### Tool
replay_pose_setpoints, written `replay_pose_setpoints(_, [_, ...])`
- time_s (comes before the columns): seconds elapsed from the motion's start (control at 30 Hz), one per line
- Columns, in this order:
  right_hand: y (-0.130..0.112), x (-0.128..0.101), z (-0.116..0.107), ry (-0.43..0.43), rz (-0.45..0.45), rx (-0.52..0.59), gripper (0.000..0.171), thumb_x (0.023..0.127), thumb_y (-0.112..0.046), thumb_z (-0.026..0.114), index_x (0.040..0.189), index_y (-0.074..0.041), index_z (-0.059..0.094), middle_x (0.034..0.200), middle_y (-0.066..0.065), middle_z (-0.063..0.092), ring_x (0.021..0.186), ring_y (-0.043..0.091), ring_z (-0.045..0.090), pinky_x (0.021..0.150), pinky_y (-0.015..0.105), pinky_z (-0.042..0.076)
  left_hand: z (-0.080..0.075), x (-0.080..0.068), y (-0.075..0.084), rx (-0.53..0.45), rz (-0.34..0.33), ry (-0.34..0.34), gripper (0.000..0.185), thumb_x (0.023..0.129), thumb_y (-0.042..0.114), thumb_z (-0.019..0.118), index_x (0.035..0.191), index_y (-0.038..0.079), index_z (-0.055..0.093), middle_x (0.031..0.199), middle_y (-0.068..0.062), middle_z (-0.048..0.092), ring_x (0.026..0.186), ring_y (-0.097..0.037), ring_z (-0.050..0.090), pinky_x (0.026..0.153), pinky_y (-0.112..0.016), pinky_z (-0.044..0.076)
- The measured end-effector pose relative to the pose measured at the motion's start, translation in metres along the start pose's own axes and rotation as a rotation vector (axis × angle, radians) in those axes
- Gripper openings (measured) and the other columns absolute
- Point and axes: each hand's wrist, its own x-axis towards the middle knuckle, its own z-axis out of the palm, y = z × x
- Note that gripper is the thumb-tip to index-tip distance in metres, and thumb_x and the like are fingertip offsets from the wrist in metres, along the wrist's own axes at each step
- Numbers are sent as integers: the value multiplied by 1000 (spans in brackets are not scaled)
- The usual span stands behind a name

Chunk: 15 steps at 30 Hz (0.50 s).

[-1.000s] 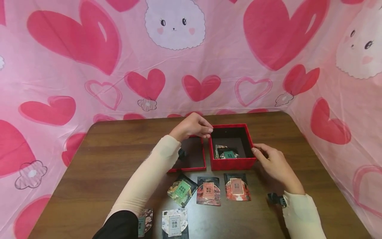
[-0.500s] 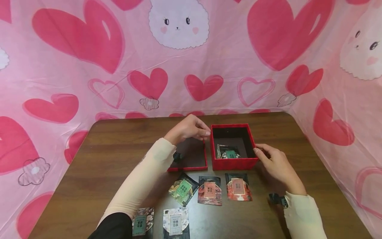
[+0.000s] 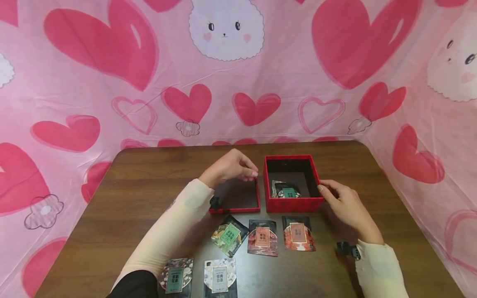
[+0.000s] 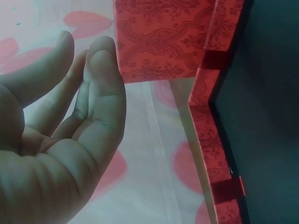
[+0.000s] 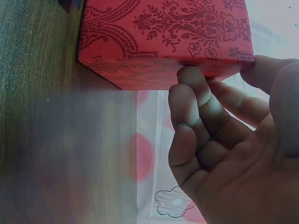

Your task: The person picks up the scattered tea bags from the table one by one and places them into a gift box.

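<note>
My left hand (image 3: 236, 167) is held over the shallow red lid (image 3: 238, 211), its fingers loosely bent and holding nothing. In the left wrist view, thumb and fingertips (image 4: 103, 60) stand apart beside a red patterned box wall. Right of the lid stands the open red box (image 3: 292, 204) with a dark inside. My right hand (image 3: 344, 203) touches the box's right side, thumb at the rim corner. Bent fingers (image 5: 184, 105) lie against the outer wall in the right wrist view. Inside the box are a few sachets, the front one a black sachet (image 3: 288, 191) with a green label.
Before the box and lid lie a green sachet (image 3: 230, 236), a red sachet (image 3: 262, 238) and an orange-red sachet (image 3: 298, 234). Nearer me are a flowered sachet (image 3: 176, 278) and a white-topped sachet (image 3: 220, 278). A pink heart-print cloth (image 3: 283, 74) hangs behind the wooden table (image 3: 149, 178).
My left hand has drawn away from the box's left rim, leftward and slightly nearer, to over the lid. My right hand stays at the box's right side. The view has shifted slightly.
</note>
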Motion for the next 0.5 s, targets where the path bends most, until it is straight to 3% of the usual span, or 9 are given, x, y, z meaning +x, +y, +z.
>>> replay_pose_setpoints(0.13, [-2,0,-1,5,-11,3,48,105,-39,53,137,-4,58,123,20,65,96,31,60,81,47,56,0,-6,-3,12,10,6,17,86,7,80,100,-3,78,92,-14,75,78,-31,70,80,-44,59])
replay_pose_setpoints(0.33, [-1,0,0,12,-11,-11,48,105,-40,53,137,-3,58,121,20,66,93,30,60,77,41,56,2,-12,-9,18,15,-10,17,86,6,79,99,-4,77,90,-16,74,90,-48,67,82,-50,57])
replay_pose_setpoints(0.5, [0,1,1,16,-7,-24,48,105,-39,52,137,-3,58,119,19,67,92,30,60,77,40,55,2,-17,-13,50,17,5,14,85,5,80,97,-3,78,85,-12,74,89,-47,68,82,-51,57])
